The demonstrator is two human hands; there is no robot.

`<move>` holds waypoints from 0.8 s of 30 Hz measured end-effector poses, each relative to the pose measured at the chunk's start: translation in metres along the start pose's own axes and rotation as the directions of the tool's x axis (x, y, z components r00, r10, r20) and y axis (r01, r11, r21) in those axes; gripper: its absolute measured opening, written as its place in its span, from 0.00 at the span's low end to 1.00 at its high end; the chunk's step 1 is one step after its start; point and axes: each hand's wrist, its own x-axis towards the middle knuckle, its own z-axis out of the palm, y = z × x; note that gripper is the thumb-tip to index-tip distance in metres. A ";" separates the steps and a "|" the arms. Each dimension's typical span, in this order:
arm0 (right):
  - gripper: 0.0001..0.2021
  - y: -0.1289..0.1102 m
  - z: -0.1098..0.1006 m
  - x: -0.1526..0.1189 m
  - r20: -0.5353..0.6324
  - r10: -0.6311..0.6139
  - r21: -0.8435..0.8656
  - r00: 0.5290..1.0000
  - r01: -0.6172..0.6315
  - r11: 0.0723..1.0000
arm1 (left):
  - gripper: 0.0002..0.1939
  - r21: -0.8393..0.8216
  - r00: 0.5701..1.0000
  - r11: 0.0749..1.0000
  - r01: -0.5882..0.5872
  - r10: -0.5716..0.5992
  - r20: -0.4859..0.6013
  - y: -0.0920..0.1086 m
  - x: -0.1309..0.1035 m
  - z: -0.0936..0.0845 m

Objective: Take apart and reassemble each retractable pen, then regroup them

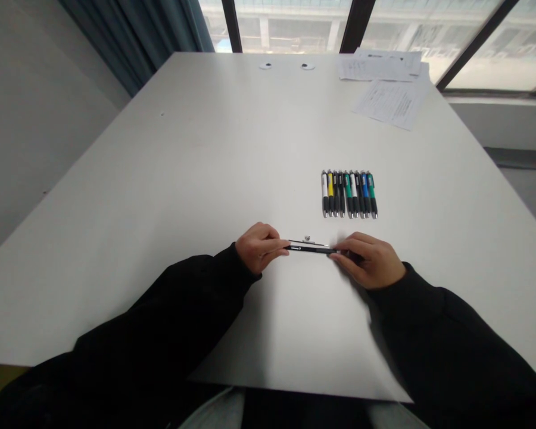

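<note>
A black pen (312,249) lies level between my two hands, pinched at both ends. My left hand (259,246) closes thumb and fingers on its left end. At the other end, the fingertips of my right hand (370,257) grip the pen's right tip. Just beyond the pen, a thin dark ink refill (310,242) lies on the table, with a small metallic piece (307,238) beside it. Farther off to the right, several pens (349,194) lie side by side in a row, with white, yellow, black, green and blue barrels and dark grips.
The white table (183,179) fills most of the view. Printed papers (388,89) lie at its far right edge. Two white oval pieces with dark marks (286,66) sit along the far edge. A blue curtain (147,36) hangs at the back left, beside the windows.
</note>
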 end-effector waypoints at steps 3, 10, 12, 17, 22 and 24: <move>0.07 -0.001 -0.001 0.001 -0.015 0.037 -0.001 0.999 -0.037 0.999 | 0.07 -0.017 0.999 0.999 0.045 -0.045 0.003 0.000 -0.001 0.001; 0.06 -0.001 -0.001 0.002 -0.037 0.109 0.005 0.993 -0.108 0.994 | 0.05 -0.023 0.996 0.996 0.085 -0.085 -0.005 0.002 0.001 0.002; 0.06 -0.001 -0.001 0.002 -0.035 0.119 0.002 0.992 -0.119 0.993 | 0.04 -0.026 0.995 0.994 0.102 -0.102 -0.004 0.002 0.002 0.002; 0.06 -0.001 -0.001 0.002 -0.018 0.146 0.008 0.989 -0.145 0.989 | 0.04 -0.069 0.989 0.987 0.148 -0.149 -0.015 0.003 0.003 0.001; 0.06 -0.002 -0.002 0.002 -0.007 0.176 0.018 0.984 -0.176 0.984 | 0.04 -0.108 0.974 0.969 0.223 -0.225 -0.012 0.003 0.002 0.000; 0.06 -0.001 -0.002 0.002 -0.008 0.183 0.022 0.983 -0.182 0.983 | 0.04 -0.121 0.969 0.962 0.244 -0.247 -0.008 0.003 0.002 0.000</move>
